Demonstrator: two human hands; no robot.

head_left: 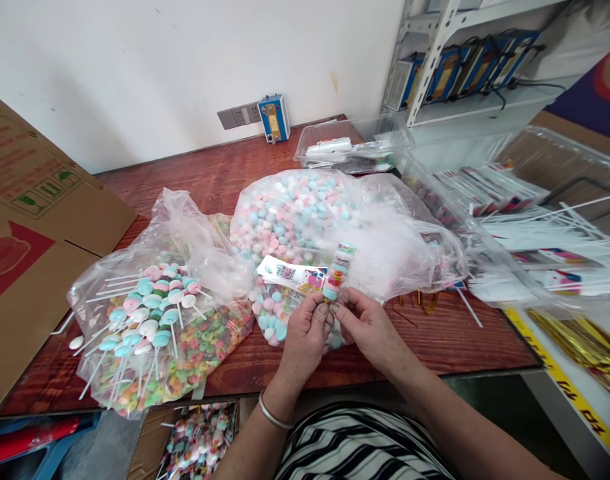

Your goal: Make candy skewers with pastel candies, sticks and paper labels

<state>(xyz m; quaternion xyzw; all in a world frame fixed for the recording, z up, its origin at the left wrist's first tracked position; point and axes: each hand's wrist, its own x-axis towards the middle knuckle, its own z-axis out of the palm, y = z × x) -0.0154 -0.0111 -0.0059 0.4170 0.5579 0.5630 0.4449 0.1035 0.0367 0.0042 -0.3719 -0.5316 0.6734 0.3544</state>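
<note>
My left hand (306, 333) and my right hand (365, 325) meet at the table's near edge, both pinching the bottom of a wrapped candy skewer (337, 270) that stands upright between them. A gold twist tie seems to sit at the pinch point. Just behind lies a printed label card (291, 273) on an open clear bag of pink, blue and white candies (295, 213). To the left another clear bag (155, 313) holds candy lollipops on white sticks and colourful ring candies.
A cardboard box (29, 233) stands at the left. Clear plastic trays (352, 143) sit at the back, with white sticks and wrappers (535, 227) at the right, gold ties (585, 347) beside them. A box of finished candies (197, 440) is below the table. Metal shelving (459, 60) stands at the back right.
</note>
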